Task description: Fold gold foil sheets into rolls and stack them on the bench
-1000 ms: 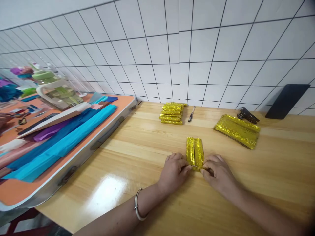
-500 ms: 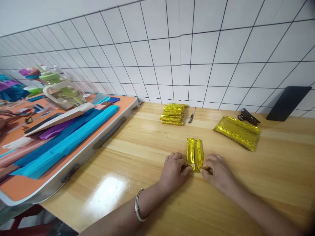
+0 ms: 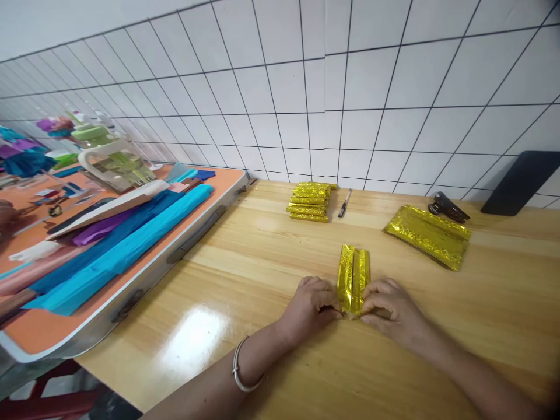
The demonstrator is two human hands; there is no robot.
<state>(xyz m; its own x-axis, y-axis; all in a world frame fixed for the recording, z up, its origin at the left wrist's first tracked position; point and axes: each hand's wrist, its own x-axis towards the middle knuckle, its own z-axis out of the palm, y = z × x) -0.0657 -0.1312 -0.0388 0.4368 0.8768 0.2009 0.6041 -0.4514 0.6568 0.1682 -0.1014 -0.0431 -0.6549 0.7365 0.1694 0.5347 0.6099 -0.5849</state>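
Observation:
A folded gold foil sheet [image 3: 353, 277] lies on the wooden table with a lengthwise seam down its middle. My left hand [image 3: 312, 306] pinches its lower left corner, and a metal bangle circles that wrist. At the lower right corner, my right hand [image 3: 387, 306] grips the same sheet between thumb and fingers. Several rolled gold foil pieces [image 3: 308, 202] lie stacked side by side near the wall. To the right rests a flat stack of gold foil sheets [image 3: 429, 236].
A pen [image 3: 345, 204] lies beside the rolls. A black stapler [image 3: 448, 207] touches the flat stack, and a dark panel [image 3: 520, 184] leans on the tiled wall. The orange-topped table [image 3: 227, 181] at left bears coloured paper and a jug [image 3: 114, 163]. A hand [image 3: 7, 216] shows at the far left.
The lower edge of the foil sheet, earlier folded up slightly between my fingers, now looks flatter. The view has shifted a little, and both hands remain at the lower corners.

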